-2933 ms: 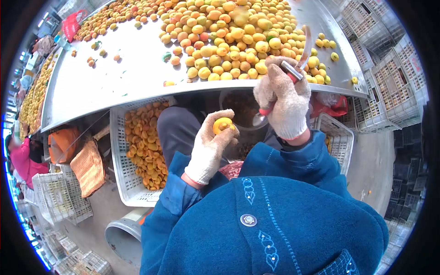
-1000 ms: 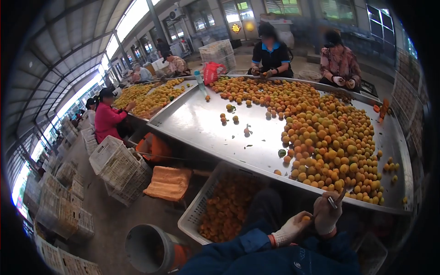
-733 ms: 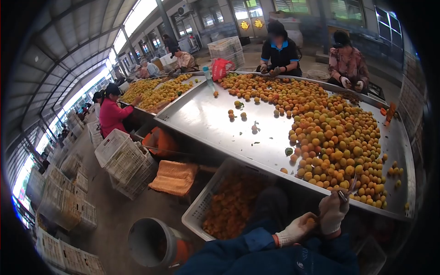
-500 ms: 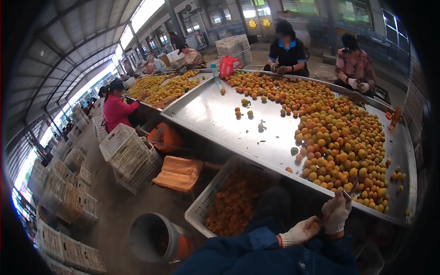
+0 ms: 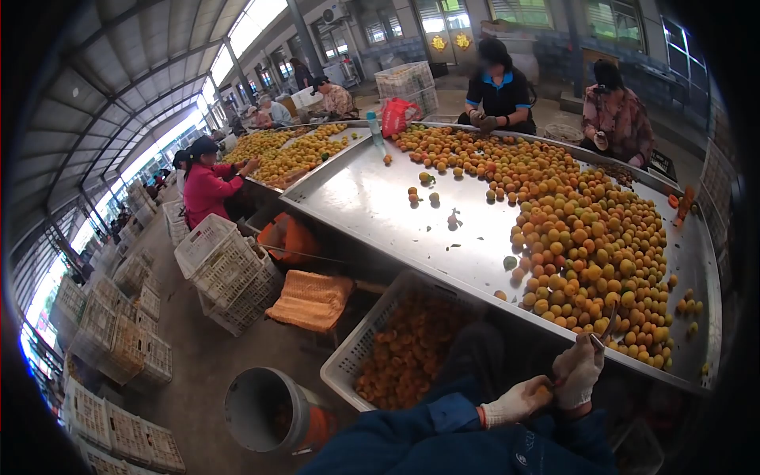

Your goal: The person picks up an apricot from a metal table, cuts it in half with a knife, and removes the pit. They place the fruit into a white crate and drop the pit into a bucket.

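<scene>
My left hand (image 5: pixel 517 401), in a white knit glove, is closed around a small orange apricot (image 5: pixel 543 389) low in the head view. My right hand (image 5: pixel 579 372), gloved too, grips a curved pitting tool (image 5: pixel 608 325) whose tip meets the fruit. Both hands touch just below the near edge of the steel sorting table (image 5: pixel 380 206). A large heap of apricots (image 5: pixel 594 253) covers the table's right side.
A white crate of halved apricots (image 5: pixel 404 348) sits under the table by my knees, a grey bucket (image 5: pixel 265 412) to its left. Empty white crates (image 5: pixel 226 273) and an orange cushion (image 5: pixel 309 301) stand on the floor. Two people work across the table, others at a second table far left.
Since 2.9 s ago my view has lifted from my hands to the whole hall. Over the last second the hands stay together on the fruit, with the view drifting slightly.
</scene>
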The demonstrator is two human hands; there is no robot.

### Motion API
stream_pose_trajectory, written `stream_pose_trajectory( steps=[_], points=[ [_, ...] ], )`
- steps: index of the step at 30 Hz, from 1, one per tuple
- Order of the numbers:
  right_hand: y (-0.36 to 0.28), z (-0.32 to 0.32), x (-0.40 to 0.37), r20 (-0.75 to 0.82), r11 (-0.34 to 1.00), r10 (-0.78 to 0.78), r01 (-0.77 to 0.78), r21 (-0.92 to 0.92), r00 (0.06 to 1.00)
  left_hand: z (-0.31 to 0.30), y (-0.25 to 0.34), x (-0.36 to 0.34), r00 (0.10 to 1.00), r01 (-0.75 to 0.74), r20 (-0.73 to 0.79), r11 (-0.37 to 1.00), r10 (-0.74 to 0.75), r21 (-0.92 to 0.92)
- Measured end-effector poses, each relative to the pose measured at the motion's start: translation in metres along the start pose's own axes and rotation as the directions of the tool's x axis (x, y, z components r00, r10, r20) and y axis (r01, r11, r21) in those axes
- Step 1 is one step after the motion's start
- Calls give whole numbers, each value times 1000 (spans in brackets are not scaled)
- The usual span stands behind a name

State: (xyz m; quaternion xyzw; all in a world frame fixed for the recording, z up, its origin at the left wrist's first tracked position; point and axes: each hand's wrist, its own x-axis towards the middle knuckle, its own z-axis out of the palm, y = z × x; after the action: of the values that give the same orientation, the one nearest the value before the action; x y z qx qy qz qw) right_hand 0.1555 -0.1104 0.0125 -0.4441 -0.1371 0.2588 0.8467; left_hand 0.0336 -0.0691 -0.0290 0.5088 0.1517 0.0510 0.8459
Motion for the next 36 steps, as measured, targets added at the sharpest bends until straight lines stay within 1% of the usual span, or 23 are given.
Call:
stream_pose_trajectory(
  steps=[1, 2, 4, 5, 7, 8, 10, 11, 13, 20, 22, 23, 25, 26, 27, 28, 29, 30, 31, 32, 34, 35, 36],
  points=[
    [0, -1, 1, -10, 999, 23, -23, 36, 1000, 0, -6, 2, 999, -50, 0, 999, 50, -7],
    [0, -2, 1, -10, 999, 23, -23, 37, 1000, 1, -1, 1, 999, -50, 0, 999, 50, -6],
    [0, -4, 3, -41, 995, 94, -92, 35, 995, 2, 10, -4, 997, -81, 21, 977, 79, 200],
    [0, -5, 3, -40, 995, 94, -93, 36, 995, 0, 3, -1, 997, -81, 20, 976, 79, 201],
    [4, -7, 3, -113, 990, 132, -125, 63, 985, -6, -19, 8, 952, -286, 21, 860, 306, 424],
    [3, -6, 3, -112, 990, 133, -127, 63, 985, -4, -12, 6, 952, -285, 19, 860, 306, 424],
    [2, -4, 1, -143, 980, 176, -159, 122, 974, -2, 1, 3, 981, -161, 11, 779, 194, 607],
    [3, -7, 3, -141, 979, 178, -161, 121, 974, -2, 3, 2, 981, -160, 9, 779, 195, 607],
    [8, -20, 7, -109, 951, 260, -235, 201, 959, -1, 4, 2, 977, -179, 44, 689, 209, 702],
    [9, -27, 8, -141, 922, 334, -292, 254, 932, -1, 0, 9, 978, -192, 99, 619, 182, 762],
    [11, -32, 9, -132, 906, 370, -326, 269, 920, -4, -1, 10, 969, -231, 144, 544, 199, 807],
    [12, -35, 10, -132, 906, 370, -326, 269, 920, -6, -7, 12, 970, -231, 144, 544, 198, 807],
    [17, -43, 12, -95, 860, 433, -379, 343, 896, -10, -21, 20, 956, -294, 182, 726, 231, 621],
    [19, -46, 13, -96, 859, 433, -379, 344, 896, -7, -16, 22, 956, -294, 182, 726, 231, 621],
    [21, -48, 13, -99, 844, 448, -384, 374, 888, -3, -9, 26, 996, 93, -9, 988, -92, 123],
    [21, -48, 13, -102, 828, 463, -388, 404, 881, 0, -4, 27, 891, 410, 11, 794, -454, -450],
    [21, -47, 13, -101, 828, 462, -387, 405, 881, -2, -4, 24, 891, 410, 10, 795, -454, -448],
    [20, -46, 13, -108, 822, 466, -384, 421, 878, -5, -2, 18, 999, 16, -31, 982, -10, 190],
    [19, -45, 13, -114, 815, 470, -382, 436, 875, -8, -1, 14, 905, -403, 212, 585, 368, 704],
    [19, -46, 13, -113, 815, 469, -380, 438, 876, -7, 1, 12, 905, -404, 214, 583, 368, 705],
    [20, -47, 15, -82, 818, 434, -354, 453, 897, -5, 3, 12, 892, -431, 183, 653, 414, 622],
    [16, -44, 15, -82, 818, 433, -353, 454, 898, -4, 2, 12, 891, -432, 185, 652, 414, 623],
    [9, -38, 13, -123, 859, 382, -303, 413, 916, -2, 0, 13, 925, -372, 135, 768, 356, 521]
  ],
)
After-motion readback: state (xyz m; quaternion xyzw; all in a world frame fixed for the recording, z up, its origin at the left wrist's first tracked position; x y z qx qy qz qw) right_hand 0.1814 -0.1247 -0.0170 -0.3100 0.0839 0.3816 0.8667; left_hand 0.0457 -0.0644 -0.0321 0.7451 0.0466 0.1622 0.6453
